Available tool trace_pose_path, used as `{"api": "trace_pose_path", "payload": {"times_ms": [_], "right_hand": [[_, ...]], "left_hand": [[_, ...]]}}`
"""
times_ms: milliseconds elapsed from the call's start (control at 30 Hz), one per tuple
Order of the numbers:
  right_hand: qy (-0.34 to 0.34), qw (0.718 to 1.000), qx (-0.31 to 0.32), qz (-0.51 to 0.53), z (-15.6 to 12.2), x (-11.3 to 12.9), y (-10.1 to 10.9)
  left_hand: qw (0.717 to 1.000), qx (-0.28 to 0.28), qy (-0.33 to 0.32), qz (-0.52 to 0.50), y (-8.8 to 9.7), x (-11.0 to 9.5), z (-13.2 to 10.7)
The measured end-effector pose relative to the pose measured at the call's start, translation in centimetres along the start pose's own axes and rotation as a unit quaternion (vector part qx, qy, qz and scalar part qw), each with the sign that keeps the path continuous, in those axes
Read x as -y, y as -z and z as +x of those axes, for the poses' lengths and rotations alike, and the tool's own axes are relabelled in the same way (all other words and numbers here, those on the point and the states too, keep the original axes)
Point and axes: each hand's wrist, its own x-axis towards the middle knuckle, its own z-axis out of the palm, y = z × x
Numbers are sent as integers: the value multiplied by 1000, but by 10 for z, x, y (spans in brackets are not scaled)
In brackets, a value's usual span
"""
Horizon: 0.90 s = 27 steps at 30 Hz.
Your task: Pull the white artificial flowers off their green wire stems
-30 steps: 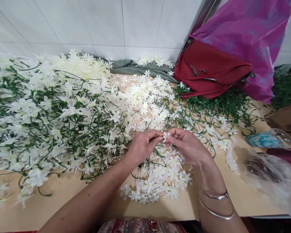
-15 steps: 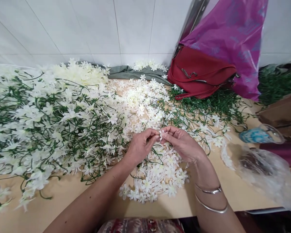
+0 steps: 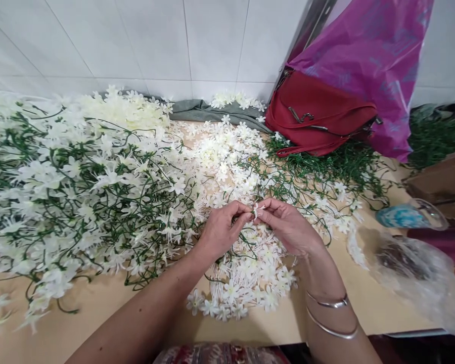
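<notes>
My left hand (image 3: pixel 222 228) and my right hand (image 3: pixel 288 225) meet fingertip to fingertip above the table's middle. Between them they pinch a small white artificial flower (image 3: pixel 257 208) with a thin green stem end. Both hands are closed in a pinch. Under them lies a heap of loose white flowers (image 3: pixel 246 275). A big pile of white flowers on green stems (image 3: pixel 79 182) fills the left half of the table. Two silver bangles (image 3: pixel 329 313) sit on my right wrist.
A red handbag (image 3: pixel 318 119) leans against a purple plastic bag (image 3: pixel 367 60) at the back right, with bare green stems (image 3: pixel 341 167) in front. A clear plastic bag (image 3: pixel 413 268) and a blue-lidded item (image 3: pixel 405 215) lie at the right. Tiled wall behind; a grey cloth (image 3: pixel 200 108) at its foot.
The hands stay together on the small flower, with only slight finger shifts. The view has wobbled a little sideways and back.
</notes>
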Motion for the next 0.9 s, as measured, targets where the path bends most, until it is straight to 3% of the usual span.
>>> {"api": "trace_pose_path", "payload": {"times_ms": [333,733,900], "right_hand": [[-16,999,-10,-33,2,-1,0],[-22,1000,5,-14,1,2,2],[-25,999,-38,25,4,4,12]], "left_hand": [[999,11,25,20,0,3,0],[998,33,11,61,-1,1,2],[998,39,-8,47,-4,1,2]]}}
